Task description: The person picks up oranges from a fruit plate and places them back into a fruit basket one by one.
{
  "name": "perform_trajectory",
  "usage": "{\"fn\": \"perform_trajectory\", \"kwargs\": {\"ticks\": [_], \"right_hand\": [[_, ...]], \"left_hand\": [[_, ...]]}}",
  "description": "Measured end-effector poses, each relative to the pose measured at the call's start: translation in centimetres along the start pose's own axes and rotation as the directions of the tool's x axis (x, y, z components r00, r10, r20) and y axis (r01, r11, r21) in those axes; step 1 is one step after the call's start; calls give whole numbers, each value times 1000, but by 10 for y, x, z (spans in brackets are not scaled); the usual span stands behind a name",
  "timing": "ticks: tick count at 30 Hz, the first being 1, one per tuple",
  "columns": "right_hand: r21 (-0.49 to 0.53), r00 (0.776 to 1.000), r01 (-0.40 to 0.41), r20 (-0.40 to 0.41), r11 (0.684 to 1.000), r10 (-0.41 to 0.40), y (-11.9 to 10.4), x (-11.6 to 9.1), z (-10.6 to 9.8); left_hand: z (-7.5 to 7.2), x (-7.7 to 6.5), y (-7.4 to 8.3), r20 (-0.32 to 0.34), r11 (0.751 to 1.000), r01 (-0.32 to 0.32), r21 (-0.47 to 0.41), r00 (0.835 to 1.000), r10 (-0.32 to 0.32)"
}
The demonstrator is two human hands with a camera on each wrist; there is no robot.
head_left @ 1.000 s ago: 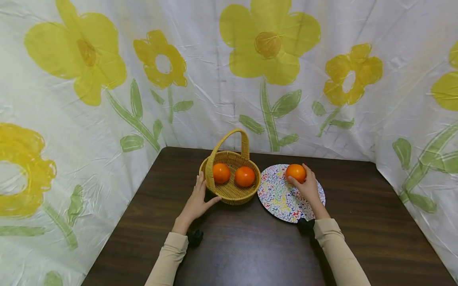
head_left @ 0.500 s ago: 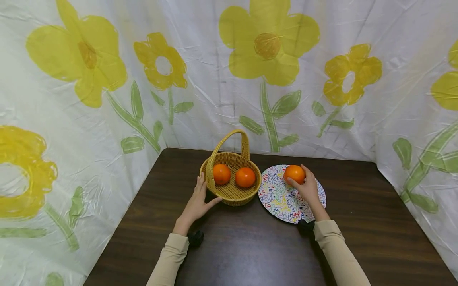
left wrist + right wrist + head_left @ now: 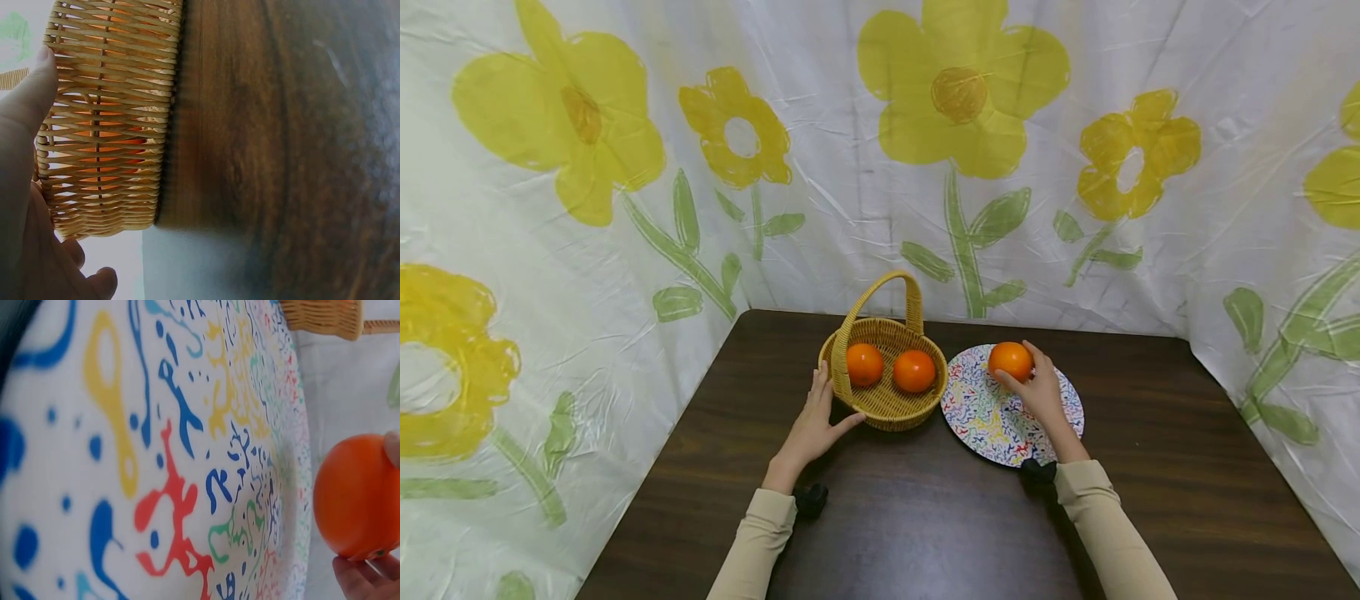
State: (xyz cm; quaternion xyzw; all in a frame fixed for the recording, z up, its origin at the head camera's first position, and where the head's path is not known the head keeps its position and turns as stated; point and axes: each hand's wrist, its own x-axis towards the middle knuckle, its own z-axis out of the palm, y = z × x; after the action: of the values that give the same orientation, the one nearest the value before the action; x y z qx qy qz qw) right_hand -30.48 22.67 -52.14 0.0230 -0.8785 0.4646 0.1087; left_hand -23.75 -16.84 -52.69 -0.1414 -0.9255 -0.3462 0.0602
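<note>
My right hand (image 3: 1041,392) holds an orange (image 3: 1011,362) between thumb and fingers, over the far part of a round plate (image 3: 977,417) with a multicoloured squiggle pattern. In the right wrist view a gap shows between the orange (image 3: 356,499) and the plate (image 3: 187,456). My left hand (image 3: 811,425) is spread at the left front of a yellow wicker basket (image 3: 895,414) with an arched handle. The thumb (image 3: 37,87) lies at the basket's rim in the left wrist view. Two more oranges, a left one (image 3: 865,365) and a right one (image 3: 914,371), sit inside the basket.
Both basket and plate stand close together on a dark wooden table (image 3: 925,525). Behind the table and at its sides hangs a white curtain (image 3: 842,183) with yellow flowers. The basket handle (image 3: 880,287) arches up over the basket's opening.
The right hand has moved slightly left with the orange in it, toward the basket. My left hand, the basket and the plate stay where they were.
</note>
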Motion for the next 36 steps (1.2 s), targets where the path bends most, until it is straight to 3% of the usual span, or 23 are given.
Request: {"fn": "perform_trajectory", "kwargs": {"ticks": [25,36], "right_hand": [[7,999,43,6,999,-43,-15,1,6],[18,997,72,5,997,-72,-32,2,9]], "left_hand": [[1,0,-2,9,1000,2,-9,1000,-2],[1,-1,-3,3,1000,-12,-8,1000,12]]}}
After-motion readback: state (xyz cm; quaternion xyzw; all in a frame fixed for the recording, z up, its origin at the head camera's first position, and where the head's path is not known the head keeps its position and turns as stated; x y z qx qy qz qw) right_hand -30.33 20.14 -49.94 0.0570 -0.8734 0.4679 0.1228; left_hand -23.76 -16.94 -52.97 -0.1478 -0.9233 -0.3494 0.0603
